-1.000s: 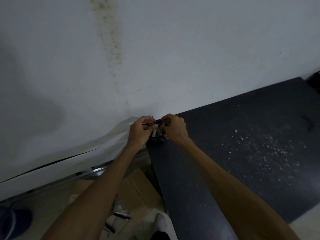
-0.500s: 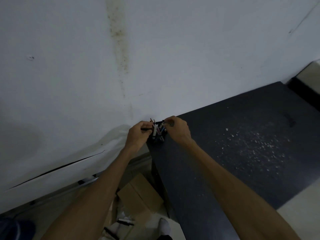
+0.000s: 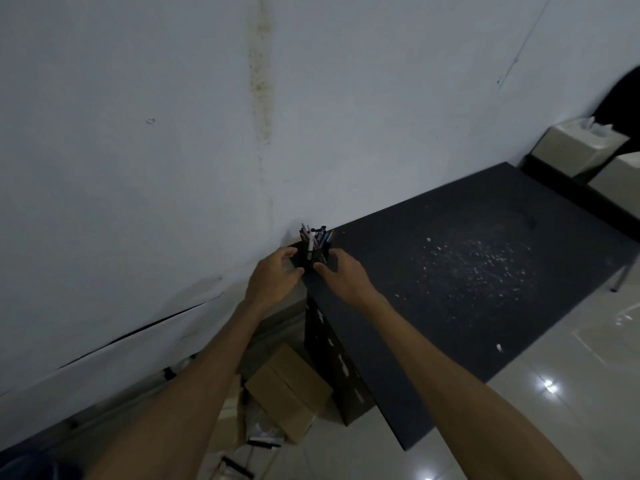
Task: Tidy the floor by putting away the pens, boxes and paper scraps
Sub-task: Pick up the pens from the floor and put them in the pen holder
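Note:
A black pen holder full of several pens stands at the far left corner of a dark desk, close to the white wall. My left hand sits just left of the holder with loosely bent fingers, and my right hand sits just right of it, thumb pointing toward the holder. Neither hand grips anything; whether the fingertips touch the holder is unclear. On the floor below lie cardboard boxes and dark pens.
White paper scraps are scattered over the desk's middle. A drawer unit stands under the desk's left end. A pale box with white paper stands at the far right. Glossy floor tiles lie to the right.
Both hands have let go of the pens and dropped down to the sides of the holder. The pens now stand upright in it. The view has tilted up and right.

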